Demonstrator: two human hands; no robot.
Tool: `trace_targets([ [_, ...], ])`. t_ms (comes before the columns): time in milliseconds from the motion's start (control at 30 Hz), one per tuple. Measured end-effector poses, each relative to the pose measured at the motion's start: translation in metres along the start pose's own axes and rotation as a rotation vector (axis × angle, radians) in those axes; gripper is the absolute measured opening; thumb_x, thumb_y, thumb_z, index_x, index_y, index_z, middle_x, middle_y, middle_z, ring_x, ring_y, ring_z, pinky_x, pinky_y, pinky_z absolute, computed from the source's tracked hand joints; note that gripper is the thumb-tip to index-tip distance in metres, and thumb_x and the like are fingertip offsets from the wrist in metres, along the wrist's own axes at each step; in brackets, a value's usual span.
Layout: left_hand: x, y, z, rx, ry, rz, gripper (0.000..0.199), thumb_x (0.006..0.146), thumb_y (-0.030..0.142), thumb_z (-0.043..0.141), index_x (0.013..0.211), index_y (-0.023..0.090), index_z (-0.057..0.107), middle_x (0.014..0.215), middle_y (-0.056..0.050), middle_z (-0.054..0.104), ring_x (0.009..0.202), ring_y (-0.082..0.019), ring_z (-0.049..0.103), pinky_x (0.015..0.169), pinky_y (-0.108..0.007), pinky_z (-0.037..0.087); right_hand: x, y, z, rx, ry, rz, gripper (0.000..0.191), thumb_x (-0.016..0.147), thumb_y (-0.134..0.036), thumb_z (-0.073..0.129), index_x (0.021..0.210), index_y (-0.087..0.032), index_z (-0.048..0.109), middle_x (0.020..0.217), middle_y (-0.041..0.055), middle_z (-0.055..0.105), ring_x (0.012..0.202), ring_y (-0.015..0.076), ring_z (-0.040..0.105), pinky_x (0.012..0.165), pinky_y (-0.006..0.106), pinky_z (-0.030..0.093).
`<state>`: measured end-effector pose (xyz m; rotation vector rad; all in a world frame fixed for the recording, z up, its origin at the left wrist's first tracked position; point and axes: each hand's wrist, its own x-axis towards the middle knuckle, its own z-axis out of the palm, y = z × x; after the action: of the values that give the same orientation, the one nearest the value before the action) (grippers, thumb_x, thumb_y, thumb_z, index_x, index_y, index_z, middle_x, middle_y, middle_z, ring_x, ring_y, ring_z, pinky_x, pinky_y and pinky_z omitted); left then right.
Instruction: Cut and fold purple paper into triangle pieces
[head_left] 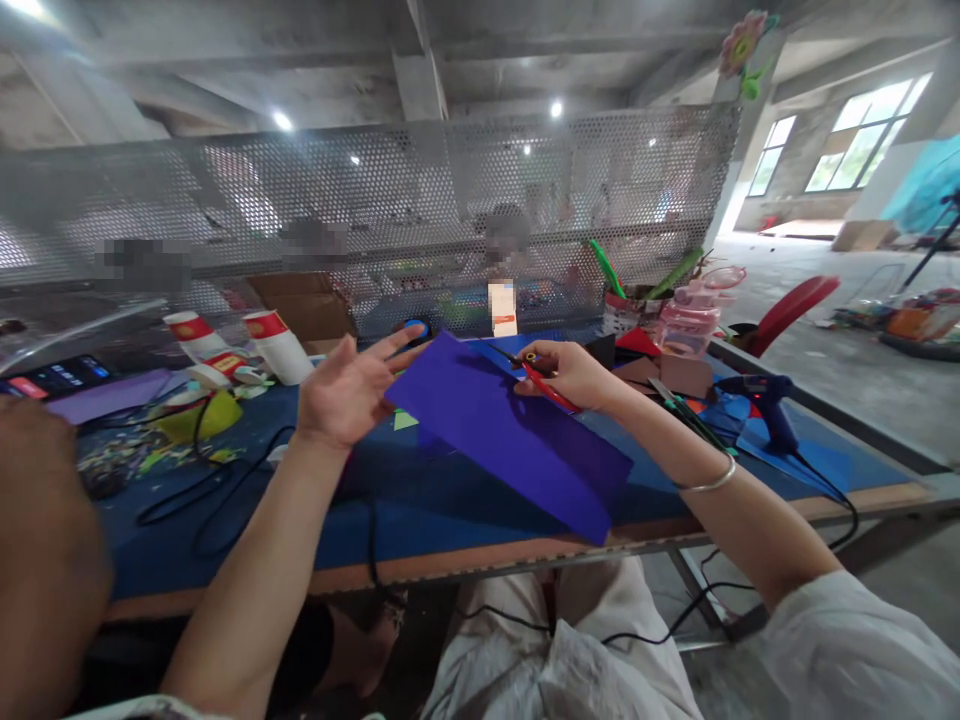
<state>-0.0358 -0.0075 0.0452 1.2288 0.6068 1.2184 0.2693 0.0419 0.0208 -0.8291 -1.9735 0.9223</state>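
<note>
A purple sheet [510, 430], foam or paper, lies slantwise in front of me, one corner reaching past the table's front edge. My left hand [341, 395] is at its left edge, palm turned up and fingers stretched apart. Some of those fingertips pass behind the sheet, so their contact with it is hidden. In my right hand [570, 375] is a pair of scissors [551, 385] with red on the handles, held above the sheet's upper part. Their dark blades point left, toward the sheet's upper corner. A small green piece [406, 419] shows beside the sheet.
On the right, a glue gun [772, 400] with a cable rests near a pink bottle [686, 320]. White rolls [277, 345], a yellow bowl [199, 418] and scraps occupy the left. Another person's arm [49, 560] is at far left. A perforated metal screen [420, 200] stands behind.
</note>
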Motion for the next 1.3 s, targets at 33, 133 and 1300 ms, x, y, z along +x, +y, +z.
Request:
trace_targets([
  [33,0.001,0.004,-0.004,0.029,-0.003,-0.039,0.081,0.068,0.069,0.087,0.129,0.016,0.074,0.128,-0.013,0.078,0.114,-0.032,0.074,0.088,-0.035,0.064,-0.001,0.000,0.000,-0.004,-0.033,-0.008,0.047,0.065,-0.046,0.085,0.098,-0.017,0.068,0.075,-0.0009,0.067,0.069,0.0151,0.058,0.068,0.030,0.043],
  [133,0.004,0.000,-0.011,0.141,-0.007,-0.203,0.065,0.072,0.054,0.091,0.125,0.018,0.077,0.114,-0.012,0.083,0.092,-0.026,0.079,0.081,-0.030,0.065,-0.003,0.000,0.004,-0.035,-0.090,-0.041,0.047,0.066,-0.045,0.086,0.100,-0.016,0.070,0.077,-0.0003,0.068,0.072,0.0155,0.059,0.071,0.030,0.045],
  [1300,0.002,-0.059,0.022,0.160,0.106,-0.295,0.041,0.064,0.026,0.098,0.101,0.019,0.082,0.095,-0.011,0.084,0.093,-0.037,0.081,0.086,-0.045,0.068,-0.049,-0.015,0.004,-1.180,-0.098,-0.163,0.069,0.086,-0.071,0.073,0.121,-0.013,0.065,0.111,0.0158,0.069,0.108,0.0338,0.065,0.077,0.038,0.050],
])
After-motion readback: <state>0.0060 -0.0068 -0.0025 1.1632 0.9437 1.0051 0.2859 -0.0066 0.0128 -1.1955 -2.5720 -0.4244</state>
